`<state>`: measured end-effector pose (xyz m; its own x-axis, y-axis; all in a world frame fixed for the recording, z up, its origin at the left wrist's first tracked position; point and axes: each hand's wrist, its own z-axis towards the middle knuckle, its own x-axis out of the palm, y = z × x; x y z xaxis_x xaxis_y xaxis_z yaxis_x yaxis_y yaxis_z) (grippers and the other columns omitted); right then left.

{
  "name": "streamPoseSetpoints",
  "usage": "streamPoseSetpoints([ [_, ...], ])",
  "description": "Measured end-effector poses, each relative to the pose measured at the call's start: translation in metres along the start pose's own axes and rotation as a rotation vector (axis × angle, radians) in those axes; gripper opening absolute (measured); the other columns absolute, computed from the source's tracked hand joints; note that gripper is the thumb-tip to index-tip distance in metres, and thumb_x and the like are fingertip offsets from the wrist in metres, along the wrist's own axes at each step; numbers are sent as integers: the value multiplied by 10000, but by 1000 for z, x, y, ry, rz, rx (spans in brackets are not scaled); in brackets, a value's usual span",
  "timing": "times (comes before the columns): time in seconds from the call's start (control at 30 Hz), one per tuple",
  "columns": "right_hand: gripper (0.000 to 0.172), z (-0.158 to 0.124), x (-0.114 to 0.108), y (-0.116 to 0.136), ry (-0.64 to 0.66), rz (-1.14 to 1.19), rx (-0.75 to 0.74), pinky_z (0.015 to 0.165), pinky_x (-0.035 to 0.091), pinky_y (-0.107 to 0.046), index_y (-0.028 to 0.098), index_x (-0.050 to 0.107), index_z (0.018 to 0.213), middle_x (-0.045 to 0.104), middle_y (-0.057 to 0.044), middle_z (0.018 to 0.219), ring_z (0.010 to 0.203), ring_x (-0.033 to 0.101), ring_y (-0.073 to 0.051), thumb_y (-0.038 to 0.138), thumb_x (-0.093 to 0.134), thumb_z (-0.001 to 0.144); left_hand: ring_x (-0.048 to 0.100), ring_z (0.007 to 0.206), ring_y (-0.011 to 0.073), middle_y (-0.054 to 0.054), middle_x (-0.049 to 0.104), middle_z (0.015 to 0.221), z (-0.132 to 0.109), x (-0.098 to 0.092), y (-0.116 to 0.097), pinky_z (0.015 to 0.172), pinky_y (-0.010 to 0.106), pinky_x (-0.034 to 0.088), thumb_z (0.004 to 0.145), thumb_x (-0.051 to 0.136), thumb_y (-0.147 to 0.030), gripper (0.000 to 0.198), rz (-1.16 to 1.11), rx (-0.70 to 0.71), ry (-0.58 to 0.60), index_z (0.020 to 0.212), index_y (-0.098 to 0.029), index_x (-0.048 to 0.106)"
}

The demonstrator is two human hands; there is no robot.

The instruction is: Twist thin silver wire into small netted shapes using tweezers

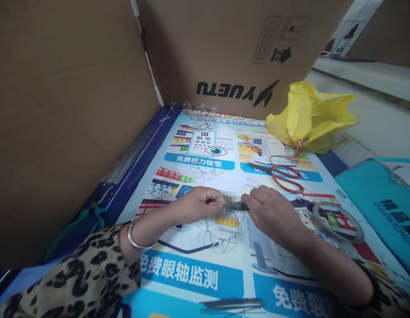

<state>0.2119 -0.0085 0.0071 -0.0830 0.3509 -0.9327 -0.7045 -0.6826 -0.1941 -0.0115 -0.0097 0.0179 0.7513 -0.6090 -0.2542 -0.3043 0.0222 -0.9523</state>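
My left hand [203, 204] is closed in a pinch on the end of something thin, perhaps a wire, too small to make out. From the right, my right hand [271, 212] grips dark metal pliers [237, 206], their slim jaws pointing at my left fingertips. Most of the handles are hidden in my fist. Below both hands a bent wire piece with loops [220, 236] lies on the printed poster [221, 293]. Near the front edge rests a bunch of short straight wires [233, 304].
Red-handled scissors [287, 176] lie beyond my right hand, near a yellow bag [307, 117]. A clear ring-shaped coil [339, 223] and a turquoise box [383, 212] are at right. Long thin wires [128, 161] and a green-handled tool [92, 214] lie left. Cardboard [224, 53] walls the back and left.
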Motion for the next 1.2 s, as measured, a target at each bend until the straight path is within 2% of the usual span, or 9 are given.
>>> streamPoseSetpoints([
  [0.6, 155, -1, 6, 0, 26, 50, -57, 625, 247, -301, 184, 575, 689, 532, -31, 670, 677, 399, -166, 108, 483, 789, 346, 456, 43, -68, 433, 519, -2, -3, -4, 458, 166, 292, 774, 474, -158, 103, -47, -54, 110, 721, -139, 560],
  [1.03, 152, -1, 9, 1, 46, 60, -38, 620, 254, -290, 185, 563, 690, 539, -28, 673, 668, 418, -157, 91, 471, 768, 352, 469, 47, -63, 427, 533, -2, -1, -2, 467, 168, 295, 769, 468, -169, 108, -57, -58, 79, 707, -143, 554],
  [1.2, 134, -2, 9, -6, -45, 38, 1, 642, 274, -297, 175, 601, 711, 542, -39, 676, 692, 424, -172, 107, 494, 757, 360, 479, 48, -57, 428, 550, -2, -1, -5, 459, 168, 288, 773, 478, -216, 116, -64, -68, 13, 719, -142, 549],
])
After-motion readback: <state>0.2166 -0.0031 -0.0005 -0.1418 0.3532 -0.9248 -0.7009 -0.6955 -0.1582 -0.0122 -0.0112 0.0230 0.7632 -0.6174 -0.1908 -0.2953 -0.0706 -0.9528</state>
